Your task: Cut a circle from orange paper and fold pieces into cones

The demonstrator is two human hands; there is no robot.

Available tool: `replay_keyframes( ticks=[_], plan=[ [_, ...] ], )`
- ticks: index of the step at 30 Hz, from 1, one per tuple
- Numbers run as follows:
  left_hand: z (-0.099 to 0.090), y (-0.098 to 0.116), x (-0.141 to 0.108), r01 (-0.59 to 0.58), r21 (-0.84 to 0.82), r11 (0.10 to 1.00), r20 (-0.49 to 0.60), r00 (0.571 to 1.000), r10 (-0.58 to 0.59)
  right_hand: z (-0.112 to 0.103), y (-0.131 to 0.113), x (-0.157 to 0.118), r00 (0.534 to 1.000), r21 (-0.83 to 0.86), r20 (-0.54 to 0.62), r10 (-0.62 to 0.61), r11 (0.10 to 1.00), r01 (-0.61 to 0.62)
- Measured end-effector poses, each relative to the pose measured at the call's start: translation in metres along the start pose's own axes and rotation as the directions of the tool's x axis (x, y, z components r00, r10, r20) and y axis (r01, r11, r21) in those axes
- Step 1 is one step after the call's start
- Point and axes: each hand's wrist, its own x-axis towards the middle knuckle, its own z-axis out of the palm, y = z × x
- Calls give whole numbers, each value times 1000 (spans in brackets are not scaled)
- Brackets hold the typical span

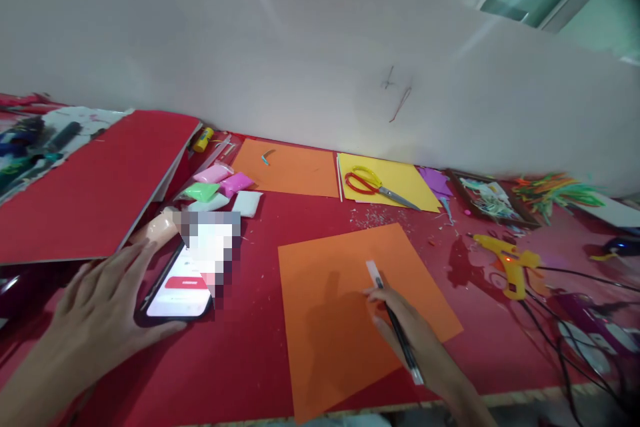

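Note:
My left hand (103,310) lies at the left edge of a smartphone (175,290), fingers stretched out and thumb along the phone's bottom edge. The phone is flat on the red table with its screen lit, partly blurred out. In my right hand (407,327) is a black pen (397,330) with clear ends, closed between the fingers over a sheet of orange paper (333,307). That sheet lies flat, a little turned, near the table's front edge.
Scissors (385,192) rest on yellow paper (420,180) at the back. A yellow glue gun (513,267) with black cables lies right. Coloured clay packets (203,191) sit behind the phone. A big red board (100,180) covers the left. Paper scraps fill a tray (453,180).

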Motion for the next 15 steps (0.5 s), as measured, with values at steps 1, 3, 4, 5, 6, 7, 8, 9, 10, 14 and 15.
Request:
replay_keyframes(
  ticks=[1,3,4,5,6,7,8,9,10,14,15],
  plan=[
    [-8,5,3,-20,2,1000,-60,998,20,-3,-3,3,1000,59,-26,-7,998,8],
    [-27,22,4,-97,-57,994,-127,988,89,-9,-15,7,996,226,-67,-63,971,77],
    [-37,34,3,-157,-136,978,-150,979,136,-11,-23,8,992,318,-74,-98,941,116],
    [-48,50,2,-252,-220,942,-90,967,238,-13,-32,8,990,394,-62,-123,909,138],
    [-58,68,0,-341,-316,885,-103,940,325,-14,-43,8,990,444,-31,-141,885,140],
    [-68,88,-1,-432,-389,814,-108,899,425,-15,-54,7,986,464,-3,-166,873,148],
    [-76,108,-1,-526,-426,736,-80,832,548,-14,-65,7,983,449,38,-182,882,145],
    [-82,128,-1,-615,-465,637,-39,733,679,-14,-75,6,978,431,42,-205,887,167],
    [-87,146,1,-660,-502,559,41,627,778,-12,-83,6,971,413,53,-233,890,191],
    [-92,189,8,-654,-571,497,85,555,828,-6,-93,7,973,608,154,-174,793,45],
    [-90,192,7,-641,-591,490,97,546,832,-4,-91,8,968,673,199,-151,739,-23]
  ],
)
